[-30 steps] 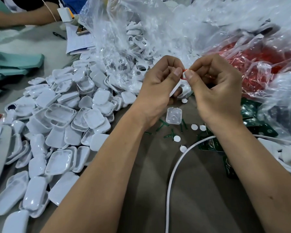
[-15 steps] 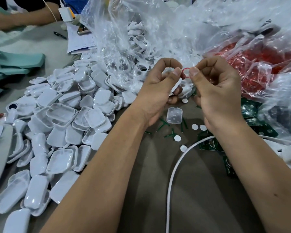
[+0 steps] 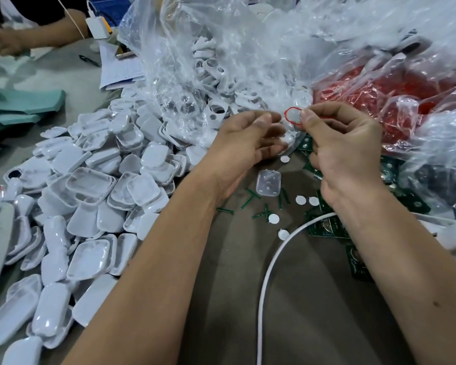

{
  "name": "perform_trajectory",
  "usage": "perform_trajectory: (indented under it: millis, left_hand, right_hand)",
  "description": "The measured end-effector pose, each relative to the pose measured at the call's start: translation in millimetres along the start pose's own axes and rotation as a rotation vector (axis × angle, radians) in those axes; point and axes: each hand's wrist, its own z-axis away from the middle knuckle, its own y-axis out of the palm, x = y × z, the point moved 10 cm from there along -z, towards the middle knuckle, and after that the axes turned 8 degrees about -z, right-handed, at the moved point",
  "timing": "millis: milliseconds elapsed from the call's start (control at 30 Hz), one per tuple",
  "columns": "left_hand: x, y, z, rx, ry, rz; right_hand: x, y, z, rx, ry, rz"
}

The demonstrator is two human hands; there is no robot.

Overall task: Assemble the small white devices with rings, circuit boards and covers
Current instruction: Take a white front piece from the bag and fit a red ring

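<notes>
Grey worktop [image 3: 313, 299], head view: white covers [image 3: 90, 196] heaped along left edge. Right hand [image 3: 345, 154] pinches red ring [image 3: 293, 116] above far middle; left hand [image 3: 248, 143] fingers relaxed, empty. Circuit boards [image 3: 329, 227] loose at right; nothing assembled visible.

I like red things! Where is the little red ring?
The thin red rubber ring is up in the middle, pinched by the right hand, beside the left hand.
</notes>
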Motion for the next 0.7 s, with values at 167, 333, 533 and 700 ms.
perform_trajectory:
  millis: [167,333,533,700]
  left_hand:
    - [-5.5,-16.4,-2.0,-0.108,0.071,-0.226]
    - [-26.8,-21.7,2.3,-0.205,0.287,-0.790]
    - [-29.4,-34.6,5.7,-0.201,0.266,-1.163]
    - [-32.4,-42.9,9.8,-0.209,0.260,-1.068]
  right_hand:
    - [-3.6,-3.1,-1.4,-0.013,0.025,0.006]
    - [-5.6,-5.9,-1.5,-0.040,0.039,-0.006]
    - [-7.2,-8.3,-2.5,-0.047,0.051,0.030]
    - [-8.0,-9.6,-3.2,-0.057,0.060,0.025]
